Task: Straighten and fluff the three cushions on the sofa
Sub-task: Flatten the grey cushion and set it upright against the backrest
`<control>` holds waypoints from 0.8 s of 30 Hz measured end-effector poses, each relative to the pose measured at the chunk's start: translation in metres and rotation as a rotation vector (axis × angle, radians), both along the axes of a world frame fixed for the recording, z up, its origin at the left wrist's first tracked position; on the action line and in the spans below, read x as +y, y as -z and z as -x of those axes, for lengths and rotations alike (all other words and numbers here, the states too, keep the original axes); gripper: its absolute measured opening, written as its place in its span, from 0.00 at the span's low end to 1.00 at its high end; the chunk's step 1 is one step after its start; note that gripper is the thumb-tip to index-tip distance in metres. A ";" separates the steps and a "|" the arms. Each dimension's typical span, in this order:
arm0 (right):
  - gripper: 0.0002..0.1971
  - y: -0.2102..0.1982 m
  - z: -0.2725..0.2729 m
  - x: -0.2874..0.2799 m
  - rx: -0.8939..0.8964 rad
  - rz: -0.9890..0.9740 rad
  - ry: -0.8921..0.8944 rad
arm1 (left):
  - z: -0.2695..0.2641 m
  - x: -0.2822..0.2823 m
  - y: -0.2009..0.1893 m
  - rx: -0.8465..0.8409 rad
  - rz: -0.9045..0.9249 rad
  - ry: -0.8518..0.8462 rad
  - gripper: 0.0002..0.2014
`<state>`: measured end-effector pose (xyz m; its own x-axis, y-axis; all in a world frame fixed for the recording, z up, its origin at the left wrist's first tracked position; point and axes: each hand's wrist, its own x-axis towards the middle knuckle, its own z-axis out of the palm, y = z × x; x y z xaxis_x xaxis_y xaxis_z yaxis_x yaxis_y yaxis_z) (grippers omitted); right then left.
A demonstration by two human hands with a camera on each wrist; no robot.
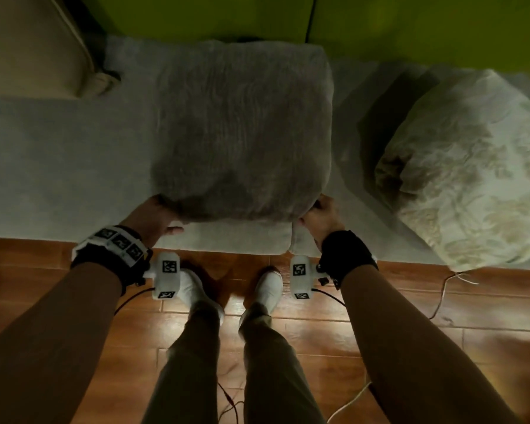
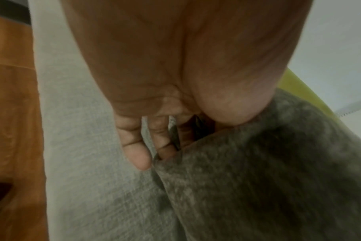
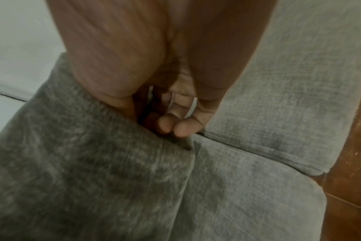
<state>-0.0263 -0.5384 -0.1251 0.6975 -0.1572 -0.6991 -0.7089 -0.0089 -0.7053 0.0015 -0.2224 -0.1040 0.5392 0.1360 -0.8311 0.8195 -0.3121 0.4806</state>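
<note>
A grey plush cushion [image 1: 242, 127] lies on the pale grey sofa seat [image 1: 58, 166], square to me. My left hand [image 1: 153, 215] grips its near left corner; in the left wrist view the left hand [image 2: 155, 138] has its fingers tucked under the cushion [image 2: 268, 171]. My right hand [image 1: 318, 214] holds the near right corner; in the right wrist view the right hand [image 3: 165, 120] has curled fingers below and a thumb pressed into the plush [image 3: 82, 163]. A cream floral cushion [image 1: 471, 166] sits tilted at the right. A beige cushion [image 1: 28, 41] shows at the far left.
A green surface [image 1: 410, 26] rises behind the sofa. I stand on a wooden floor [image 1: 410, 301] with my feet close to the seat's front edge. Thin cables [image 1: 441, 289] trail over the floor on the right and between my legs.
</note>
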 end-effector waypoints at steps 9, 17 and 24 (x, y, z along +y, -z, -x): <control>0.10 -0.014 -0.023 0.003 0.092 -0.212 0.099 | -0.014 -0.011 -0.006 -0.024 0.028 0.118 0.23; 0.07 -0.008 0.000 -0.036 0.108 0.354 -0.233 | -0.005 0.004 -0.009 -0.101 0.135 -0.282 0.13; 0.01 -0.002 0.066 -0.101 0.218 0.566 -0.479 | 0.043 0.043 0.007 -0.262 0.094 -0.655 0.10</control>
